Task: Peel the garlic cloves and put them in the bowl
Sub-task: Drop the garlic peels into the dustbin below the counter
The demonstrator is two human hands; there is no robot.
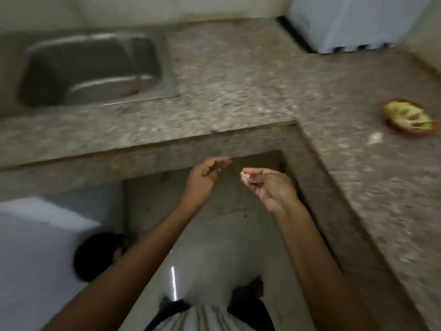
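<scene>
My right hand (267, 187) pinches a small pale garlic clove (243, 177) at its fingertips, held in the air in front of the counter's inner corner. My left hand (207, 174) hovers just left of it, fingers loosely extended and holding nothing that I can see. A brown bowl (387, 123) with green and pale contents sits on the counter at the far right, well away from both hands. A pale scrap (374, 139), perhaps garlic skin, lies on the counter beside the bowl. The frame is blurred.
A speckled stone counter (238, 75) forms an L around me. A steel sink (90, 70) is sunk in at the left. A white appliance (358, 22) stands at the back right. Below is a pale floor and a white surface (35, 247) at the left.
</scene>
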